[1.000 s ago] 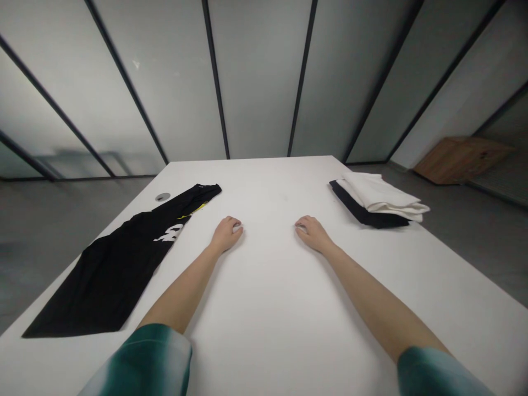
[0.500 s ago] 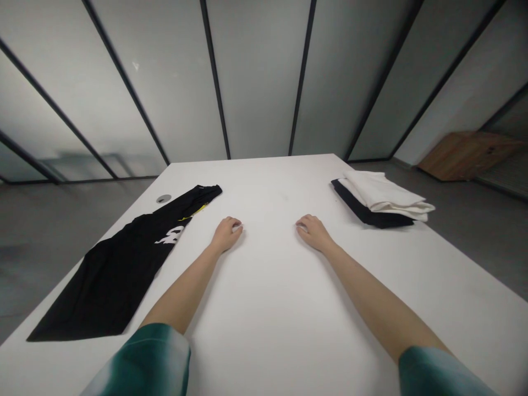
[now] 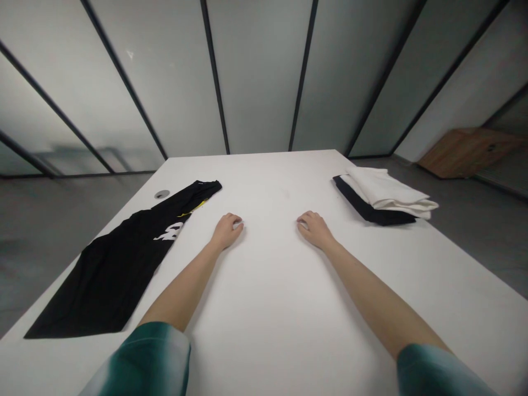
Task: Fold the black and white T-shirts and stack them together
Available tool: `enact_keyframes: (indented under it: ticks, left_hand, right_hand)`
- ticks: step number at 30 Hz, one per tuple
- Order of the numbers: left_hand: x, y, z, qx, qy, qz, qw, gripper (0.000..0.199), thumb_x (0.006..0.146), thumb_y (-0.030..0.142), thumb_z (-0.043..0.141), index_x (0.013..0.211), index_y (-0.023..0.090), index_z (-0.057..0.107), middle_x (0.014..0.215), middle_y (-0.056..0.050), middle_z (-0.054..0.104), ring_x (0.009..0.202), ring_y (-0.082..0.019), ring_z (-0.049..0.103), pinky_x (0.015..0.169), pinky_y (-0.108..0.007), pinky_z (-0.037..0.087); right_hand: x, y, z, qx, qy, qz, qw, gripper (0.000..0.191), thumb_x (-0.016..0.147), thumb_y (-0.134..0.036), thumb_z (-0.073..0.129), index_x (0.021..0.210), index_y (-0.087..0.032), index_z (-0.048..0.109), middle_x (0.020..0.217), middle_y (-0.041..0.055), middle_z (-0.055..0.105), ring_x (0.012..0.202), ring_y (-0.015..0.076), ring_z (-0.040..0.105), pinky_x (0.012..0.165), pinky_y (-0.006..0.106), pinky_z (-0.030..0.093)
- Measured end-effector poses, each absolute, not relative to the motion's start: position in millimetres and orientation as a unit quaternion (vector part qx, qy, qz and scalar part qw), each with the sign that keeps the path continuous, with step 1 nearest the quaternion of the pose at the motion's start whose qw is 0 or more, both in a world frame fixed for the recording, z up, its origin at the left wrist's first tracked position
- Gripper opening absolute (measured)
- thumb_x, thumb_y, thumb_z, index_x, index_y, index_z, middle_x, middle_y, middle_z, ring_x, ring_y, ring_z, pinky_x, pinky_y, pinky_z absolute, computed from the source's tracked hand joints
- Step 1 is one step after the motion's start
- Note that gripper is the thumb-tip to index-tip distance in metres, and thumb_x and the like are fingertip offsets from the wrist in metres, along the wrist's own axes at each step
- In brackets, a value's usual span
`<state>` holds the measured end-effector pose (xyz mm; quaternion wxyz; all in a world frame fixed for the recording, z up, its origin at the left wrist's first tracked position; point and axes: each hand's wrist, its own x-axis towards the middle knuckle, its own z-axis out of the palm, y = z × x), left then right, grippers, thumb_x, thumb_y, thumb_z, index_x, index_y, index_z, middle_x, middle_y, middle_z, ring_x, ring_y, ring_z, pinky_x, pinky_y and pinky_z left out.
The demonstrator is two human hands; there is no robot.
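Note:
My left hand [image 3: 227, 230] rests on the white table [image 3: 264, 308], fingers loosely curled and a gap left between thumb and forefinger; it holds nothing. Across from it, my right hand [image 3: 314, 229] lies in much the same pose, with its thumb apart from the fingers and nothing in it. To the left of my left hand stretches a black T-shirt [image 3: 119, 275], folded lengthwise, showing a white and yellow print. Beyond my right hand, folded white cloth [image 3: 390, 190] sits on top of folded black cloth [image 3: 363, 209]. Neither hand touches the garments.
A round grey cable cover [image 3: 162, 194] is set into the tabletop at the far left. Frosted glass panels [image 3: 259, 77] with dark frames stand behind the table. A wooden cabinet [image 3: 466, 153] is on the floor at the far right.
The view has shifted very slightly. Both hands stay in the same places on the table, and the garments have not moved.

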<state>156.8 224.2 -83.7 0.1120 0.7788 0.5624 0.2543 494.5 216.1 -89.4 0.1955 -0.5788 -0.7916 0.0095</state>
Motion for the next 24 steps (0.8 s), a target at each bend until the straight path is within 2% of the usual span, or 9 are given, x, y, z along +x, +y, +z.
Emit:
enact_keyframes:
  ticks: [24]
  left_hand:
    - [156.7,222.3,-82.1,0.774,0.571,0.248,0.111,0.026,0.085,0.031,0.052,0.098,0.018,0.07,0.104,-0.011,0.068,0.102,-0.026,0.062,0.096,-0.041,0.048]
  right_hand:
    - [496.6,217.3,-91.9,-0.575,-0.791,0.03,0.208,0.023,0.088,-0.024,0.051,0.098,-0.019,0.072,0.104,0.0103,0.068,0.097,0.0236,0.058,0.086,0.034,0.042]
